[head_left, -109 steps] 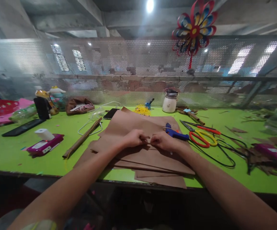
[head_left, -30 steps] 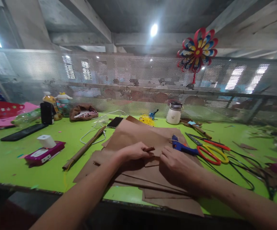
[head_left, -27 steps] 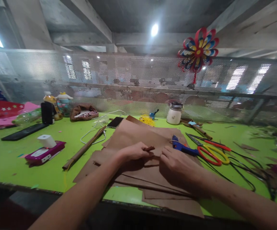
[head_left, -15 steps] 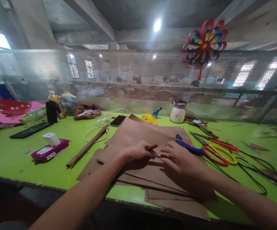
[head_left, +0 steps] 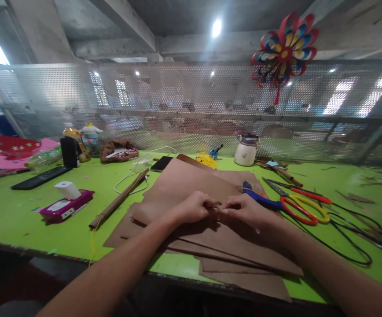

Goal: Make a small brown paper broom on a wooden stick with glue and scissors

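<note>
My left hand (head_left: 196,207) is closed on a small brown paper piece (head_left: 215,205) that looks rolled or folded. Fingertips of my right hand (head_left: 244,211) pinch together at the near end of the same piece, almost touching the left fingers. What exactly lies between the right fingertips is too small to make out. Both hands are above a loose stack of brown paper sheets (head_left: 181,182). Just beyond the right hand lies a blue glue gun (head_left: 262,201), with red-and-yellow-handled scissors (head_left: 298,211) beside it.
A brown paper tube (head_left: 118,200) with yellow string lies left of the stack. Farther left are a purple power strip (head_left: 67,206) and a black phone-like slab (head_left: 41,178). A white jar (head_left: 245,152) stands behind, before a perforated metal screen (head_left: 178,101). Black cables (head_left: 349,253) trail at right.
My right hand's spread fingers have drawn together into a pinch, closer to the left hand. The left hand stays closed on the brown paper piece. The view has tilted slightly.
</note>
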A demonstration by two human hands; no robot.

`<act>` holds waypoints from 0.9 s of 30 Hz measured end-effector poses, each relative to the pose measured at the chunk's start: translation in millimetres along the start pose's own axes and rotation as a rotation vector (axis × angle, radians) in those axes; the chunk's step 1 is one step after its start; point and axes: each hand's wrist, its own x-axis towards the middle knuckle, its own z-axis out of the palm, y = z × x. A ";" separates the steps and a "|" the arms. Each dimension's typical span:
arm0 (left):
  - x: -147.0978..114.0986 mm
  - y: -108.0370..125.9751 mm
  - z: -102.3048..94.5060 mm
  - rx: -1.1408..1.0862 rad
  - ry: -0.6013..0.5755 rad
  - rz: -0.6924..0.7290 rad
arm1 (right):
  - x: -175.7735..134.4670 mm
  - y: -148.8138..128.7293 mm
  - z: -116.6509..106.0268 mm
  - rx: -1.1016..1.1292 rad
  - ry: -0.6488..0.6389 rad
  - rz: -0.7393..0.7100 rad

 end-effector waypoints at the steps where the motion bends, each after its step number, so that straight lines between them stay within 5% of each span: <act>1: 0.2 0.4 -0.8 0.031 0.000 0.026 | -0.6 -2.1 0.4 0.005 0.020 0.009; 8: 2.9 0.5 -0.8 0.072 0.032 0.040 | -2.1 -5.7 3.4 0.010 0.127 -0.034; 13: 2.1 3.0 0.3 -0.074 -0.002 -0.096 | -2.2 -1.9 1.0 0.058 0.064 -0.049; 27: 2.3 2.4 1.2 -0.164 -0.036 -0.167 | -5.5 -6.2 -13.3 0.073 -0.106 0.152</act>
